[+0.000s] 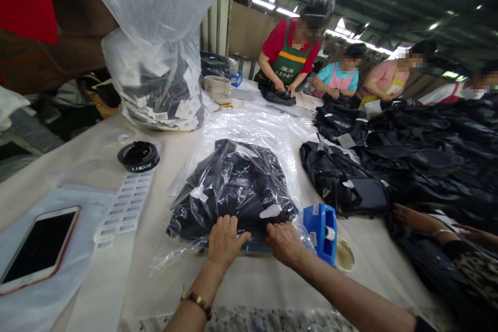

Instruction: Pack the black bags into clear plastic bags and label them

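The bag (245, 181) lies directly beyond both hands, its broad near edge crosswise, the right hand (286, 241) pinching its plastic (171, 255), the left hand (224, 238) on it, grip unclear.

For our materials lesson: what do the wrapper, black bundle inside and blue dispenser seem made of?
Wrapper: glossy clear plastic film, creased, glinting. Black bundle: soft folds suggest fabric or imitation leather; film masks its finish. Blue dispenser: probably rigid plastic, smooth, evenly coloured.
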Available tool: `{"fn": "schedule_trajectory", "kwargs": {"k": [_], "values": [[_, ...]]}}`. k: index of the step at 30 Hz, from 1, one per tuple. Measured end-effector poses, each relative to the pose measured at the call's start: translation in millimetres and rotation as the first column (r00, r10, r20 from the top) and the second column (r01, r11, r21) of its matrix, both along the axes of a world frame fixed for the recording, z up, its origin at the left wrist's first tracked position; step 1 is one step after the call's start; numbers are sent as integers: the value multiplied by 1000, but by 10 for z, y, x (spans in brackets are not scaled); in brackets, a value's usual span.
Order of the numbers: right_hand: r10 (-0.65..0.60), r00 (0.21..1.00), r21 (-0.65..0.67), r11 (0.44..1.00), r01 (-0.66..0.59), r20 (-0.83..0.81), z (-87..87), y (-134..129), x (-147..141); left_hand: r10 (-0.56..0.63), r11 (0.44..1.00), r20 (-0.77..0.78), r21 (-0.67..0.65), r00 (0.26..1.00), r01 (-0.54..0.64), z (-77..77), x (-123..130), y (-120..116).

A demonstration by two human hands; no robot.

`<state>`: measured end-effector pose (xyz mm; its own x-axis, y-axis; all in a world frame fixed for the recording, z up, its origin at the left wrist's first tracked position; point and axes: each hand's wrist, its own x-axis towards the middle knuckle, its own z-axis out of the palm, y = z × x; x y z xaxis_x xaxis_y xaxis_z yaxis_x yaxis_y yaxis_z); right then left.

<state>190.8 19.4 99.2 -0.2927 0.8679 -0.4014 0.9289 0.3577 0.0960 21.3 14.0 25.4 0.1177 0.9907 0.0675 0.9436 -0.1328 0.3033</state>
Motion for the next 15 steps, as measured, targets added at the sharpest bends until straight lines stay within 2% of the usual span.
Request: {"fn": "schedule_trajectory", "kwargs": {"k": [7, 15], "values": [[6, 1000, 4, 1000, -6, -7, -14, -17, -4, 4, 1000, -1, 16, 1000, -4, 17, -1, -9], [-54, 998, 25, 998, 53, 17, -106, -31, -25, 14, 1000, 8, 11, 1000, -14, 30, 6, -11]]}}
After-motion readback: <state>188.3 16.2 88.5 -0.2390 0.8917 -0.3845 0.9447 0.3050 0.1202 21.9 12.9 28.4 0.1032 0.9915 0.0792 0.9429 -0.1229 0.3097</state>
